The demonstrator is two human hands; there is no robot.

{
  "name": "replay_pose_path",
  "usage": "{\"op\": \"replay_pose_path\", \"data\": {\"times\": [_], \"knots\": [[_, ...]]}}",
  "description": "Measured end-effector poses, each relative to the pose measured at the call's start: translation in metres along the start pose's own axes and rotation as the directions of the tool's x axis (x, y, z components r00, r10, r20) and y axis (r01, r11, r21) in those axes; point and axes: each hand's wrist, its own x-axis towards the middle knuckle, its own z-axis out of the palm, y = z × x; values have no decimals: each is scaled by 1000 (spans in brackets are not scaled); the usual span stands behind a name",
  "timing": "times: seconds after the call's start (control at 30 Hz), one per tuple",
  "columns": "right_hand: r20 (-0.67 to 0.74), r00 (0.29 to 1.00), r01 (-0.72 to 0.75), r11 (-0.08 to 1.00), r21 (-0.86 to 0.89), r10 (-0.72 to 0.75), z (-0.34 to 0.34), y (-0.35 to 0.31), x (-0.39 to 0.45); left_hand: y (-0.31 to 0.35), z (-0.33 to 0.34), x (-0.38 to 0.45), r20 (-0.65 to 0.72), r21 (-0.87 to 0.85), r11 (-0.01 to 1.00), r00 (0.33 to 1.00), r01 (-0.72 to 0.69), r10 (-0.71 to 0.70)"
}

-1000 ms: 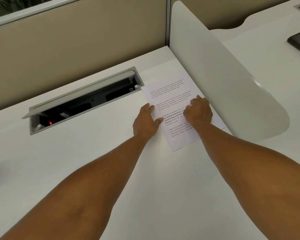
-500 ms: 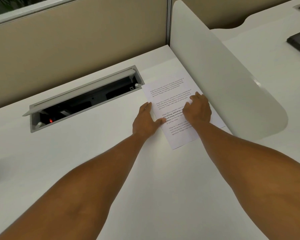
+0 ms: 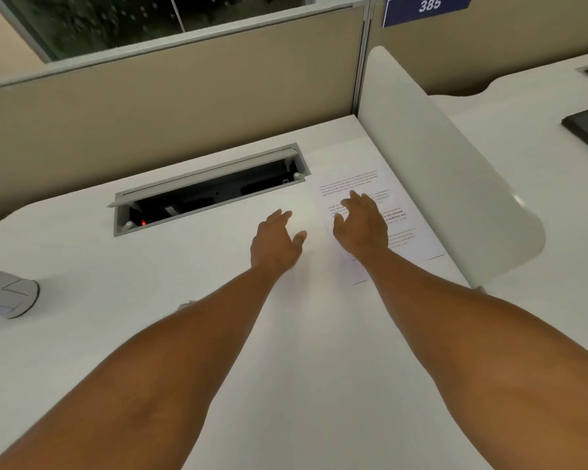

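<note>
So the thing being handled is a plain printed sheet of paper point(image 3: 411, 239), thin and flat, with a few short blocks of small black text, one line in bold. It lies square on a smooth matte white desk point(image 3: 82, 283) and is so close in colour that its left edge nearly vanishes.

The right hand point(image 3: 362, 228) is palm down right over the middle of the sheet, fingers loosely spread and a bit curved. It's blurry, so I can't tell if the fingertips actually touch the paper. The page sticks out beyond the fingertips, to the hand's right and back under the wrist.

The left hand point(image 3: 277, 244) is palm down on bare desk just left of the sheet, fingers relaxed and slightly apart, thumb pointing toward the paper's edge. No pinching from either hand.

Just beyond the left hand's fingertips is a long rectangular cable hatch point(image 3: 207, 198) sunk into the desk, with a grey metal frame, a dark inside and a tiny red light point(image 3: 143, 222). Right of the right hand stands a glossy white divider point(image 3: 455, 184) with rounded corners. Further out past both hands is a beige fabric partition point(image 3: 184, 106) with a blue "385" sign point(image 3: 427, 6). Way off left of the left forearm sits a roundish grey object point(image 3: 9, 296).
</note>
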Motion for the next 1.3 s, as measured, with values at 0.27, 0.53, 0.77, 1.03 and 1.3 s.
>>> {"op": "replay_pose_path", "data": {"times": [0.27,0.53,0.77,1.03,1.3], "knots": [[32,991,133,990,-52,-132,-2,-49,-44,-29,-40,-50,-57,96,995,998,-3,8],[111,970,222,974,-35,-217,16,-79,-85,-71,-66,-92,-103,82,993,992,82,-73],[168,952,258,966,6,-255,34,-105,-111,-107,-89,-120,-198,-49,978,958,201,-207],[241,935,248,965,81,-260,59,-130,-135,-142,-102,-142,-159,-105,929,916,355,-368],[365,886,278,958,71,-284,85,-143,-157,-163,-95,-149,-24,-190,828,841,528,-541]]}}
